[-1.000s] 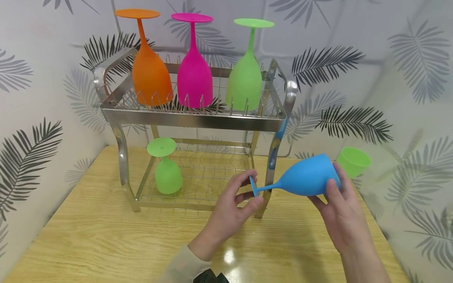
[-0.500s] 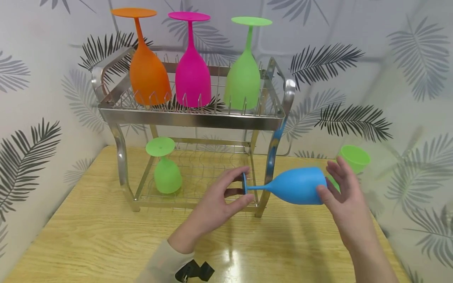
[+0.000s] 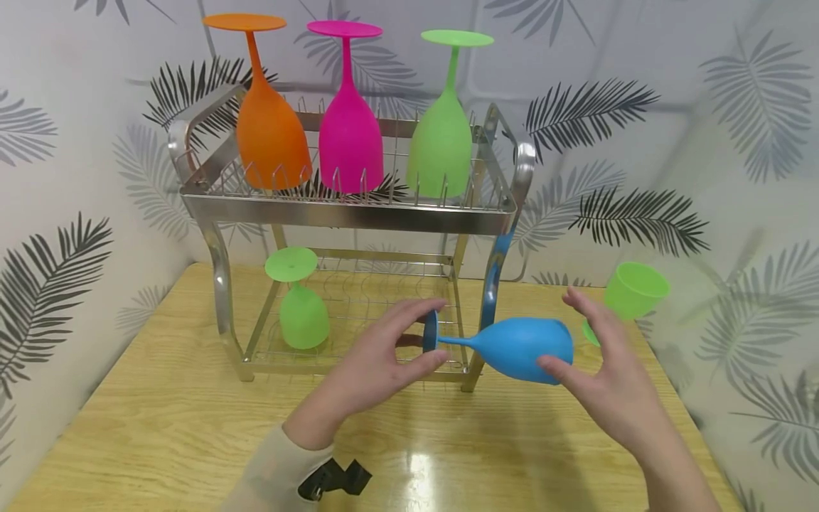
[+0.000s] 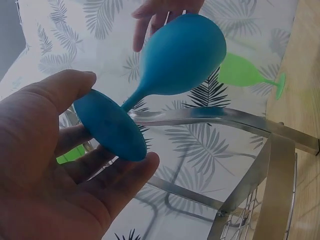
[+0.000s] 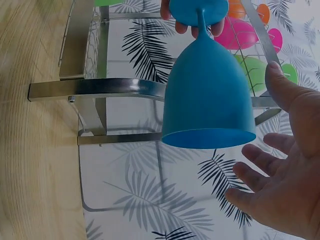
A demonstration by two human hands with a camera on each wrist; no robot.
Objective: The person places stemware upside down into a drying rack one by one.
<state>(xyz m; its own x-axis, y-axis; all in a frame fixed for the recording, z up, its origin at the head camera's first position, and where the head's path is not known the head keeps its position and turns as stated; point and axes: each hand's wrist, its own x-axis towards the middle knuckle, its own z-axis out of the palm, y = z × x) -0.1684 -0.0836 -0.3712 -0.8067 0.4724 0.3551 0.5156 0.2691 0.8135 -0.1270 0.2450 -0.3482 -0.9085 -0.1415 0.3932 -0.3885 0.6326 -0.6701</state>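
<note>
A blue plastic wine goblet [image 3: 520,348] lies sideways in the air in front of the rack's right leg, its bowl toward the right. My left hand [image 3: 374,363] holds it by the edge of its round foot [image 4: 111,125], between thumb and fingertips. Beside the bowl's rim is my right hand [image 3: 611,387], fingers spread; in the right wrist view a gap separates them from the goblet. Behind that hand stands a green goblet [image 3: 635,290], upright, its lower part partly hidden.
A two-tier metal dish rack [image 3: 348,215] stands on the wooden table [image 3: 192,434]. Upside down on its top tier are orange [image 3: 271,146], pink [image 3: 350,146] and green goblets [image 3: 441,146]. A smaller-looking green goblet [image 3: 303,316] is inverted on the lower tier, left side.
The blue goblet has moved left and slightly down with my left hand, turning its rim a little lower. My right hand has let go of the bowl and spread its fingers.
</note>
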